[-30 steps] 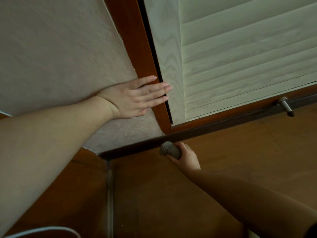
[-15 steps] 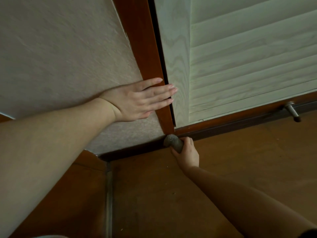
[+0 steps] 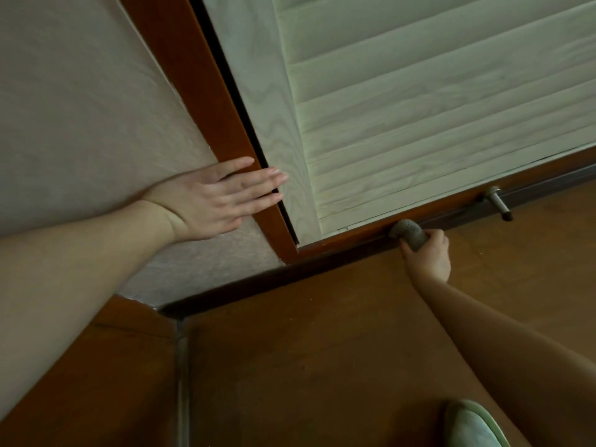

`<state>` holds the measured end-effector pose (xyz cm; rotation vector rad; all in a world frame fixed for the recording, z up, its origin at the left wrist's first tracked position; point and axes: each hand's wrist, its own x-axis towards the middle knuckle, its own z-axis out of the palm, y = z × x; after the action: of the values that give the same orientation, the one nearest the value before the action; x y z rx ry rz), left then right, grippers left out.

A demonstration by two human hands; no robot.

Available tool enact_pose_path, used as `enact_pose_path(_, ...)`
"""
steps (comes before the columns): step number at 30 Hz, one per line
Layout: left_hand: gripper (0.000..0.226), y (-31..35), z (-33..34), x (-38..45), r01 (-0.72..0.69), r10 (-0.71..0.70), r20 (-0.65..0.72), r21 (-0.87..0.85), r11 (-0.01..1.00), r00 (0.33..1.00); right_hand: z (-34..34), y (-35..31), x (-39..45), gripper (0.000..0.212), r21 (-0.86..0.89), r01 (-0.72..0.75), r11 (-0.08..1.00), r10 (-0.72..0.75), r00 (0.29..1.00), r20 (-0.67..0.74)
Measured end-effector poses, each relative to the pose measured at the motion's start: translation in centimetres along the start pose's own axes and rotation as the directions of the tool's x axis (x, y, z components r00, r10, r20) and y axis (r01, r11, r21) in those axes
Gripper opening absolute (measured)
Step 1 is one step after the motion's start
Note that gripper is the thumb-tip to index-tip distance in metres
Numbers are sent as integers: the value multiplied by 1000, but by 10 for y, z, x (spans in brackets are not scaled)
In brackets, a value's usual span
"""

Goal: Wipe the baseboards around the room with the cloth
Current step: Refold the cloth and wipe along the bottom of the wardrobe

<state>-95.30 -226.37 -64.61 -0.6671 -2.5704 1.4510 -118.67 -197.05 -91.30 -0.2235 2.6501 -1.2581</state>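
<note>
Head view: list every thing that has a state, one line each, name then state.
left hand: open, flat against the wall and door frame
right hand: grips the cloth
cloth: bunched up, pressed to the baseboard
baseboard: under the cloth below the louvered door
louvered door: shut in its frame
door stop: sticks out, untouched

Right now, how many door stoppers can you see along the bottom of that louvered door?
1. The metal door stopper sticks out from the baseboard below the louvered door, just right of the cloth gripped by the right hand. More may lie beyond the frame's right edge.
</note>
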Motion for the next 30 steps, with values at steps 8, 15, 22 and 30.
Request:
enact_pose_path(8,66,25,-3,47,-57,54,116,21,998,992,26,-10,-57,54,-71,219,973,-192,942,274)
enact_pose_path(15,72,34,4,91,-103,51,324,148,984,945,76,-30,-108,55,75,159,984,-176,868,465)
enact_pose_path(22,88,26,15,79,-219,137,359,200,955,923,81,-27,-83,53,48,146,988,-153,903,402)
enact_pose_path(30,80,21,24,69,-303,221,328,222,927,918,26,9,-10,54,-14,-44,999,45,993,111)
